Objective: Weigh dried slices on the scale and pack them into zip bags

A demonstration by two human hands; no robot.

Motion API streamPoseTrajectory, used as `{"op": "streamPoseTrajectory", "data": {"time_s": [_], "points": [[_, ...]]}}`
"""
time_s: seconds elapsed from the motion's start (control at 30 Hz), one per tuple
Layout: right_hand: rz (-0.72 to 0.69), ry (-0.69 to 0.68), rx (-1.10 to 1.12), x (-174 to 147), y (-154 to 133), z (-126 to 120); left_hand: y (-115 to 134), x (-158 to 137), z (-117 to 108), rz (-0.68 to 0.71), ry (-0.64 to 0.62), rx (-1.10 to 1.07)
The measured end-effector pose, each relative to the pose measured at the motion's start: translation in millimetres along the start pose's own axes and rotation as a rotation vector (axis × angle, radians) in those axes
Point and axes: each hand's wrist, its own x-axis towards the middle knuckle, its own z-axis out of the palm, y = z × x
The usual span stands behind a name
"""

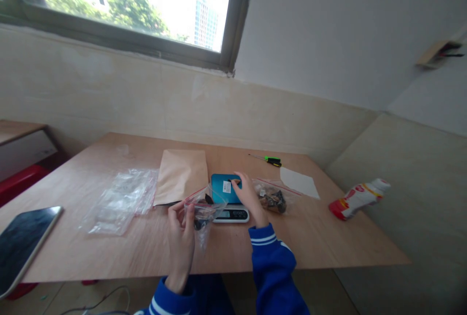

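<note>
My left hand (180,225) grips the rim of a clear zip bag (206,215), which hangs with its mouth open. Dark pieces sit inside this bag, their kind too small to make out. Over the blue platform of a small kitchen scale (219,181), my right hand (246,191) pinches a small dark, dried-looking piece (233,181) at its fingertips. A white label is stuck on the platform, and the display at the scale's front is partly in view. Right of the scale, by my right wrist, lies another zip bag (273,200) holding dark brown pieces.
Several flat plastic bags (124,203) and a brown paper bag (182,174) lie to the left. A tablet (27,242) rests at the left edge. Behind are a screwdriver (270,160) and white paper (299,182); a red-and-white bottle (357,200) stands right.
</note>
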Motion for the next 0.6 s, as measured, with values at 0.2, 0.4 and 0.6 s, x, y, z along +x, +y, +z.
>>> {"op": "streamPoseTrajectory", "data": {"time_s": [0.2,0.4,0.6], "points": [[0.037,0.008,-0.160,-2.2,22.0,11.4,2.6,-1.1,1.0,-0.007,-0.009,-0.014],[0.031,0.048,-0.115,0.0,10.2,0.7,-1.0,-0.9,2.2,0.008,-0.023,-0.063],[-0.070,-0.058,0.346,-7.9,-46.3,-34.7,-5.0,-0.4,2.4,0.002,-0.025,-0.060]]}}
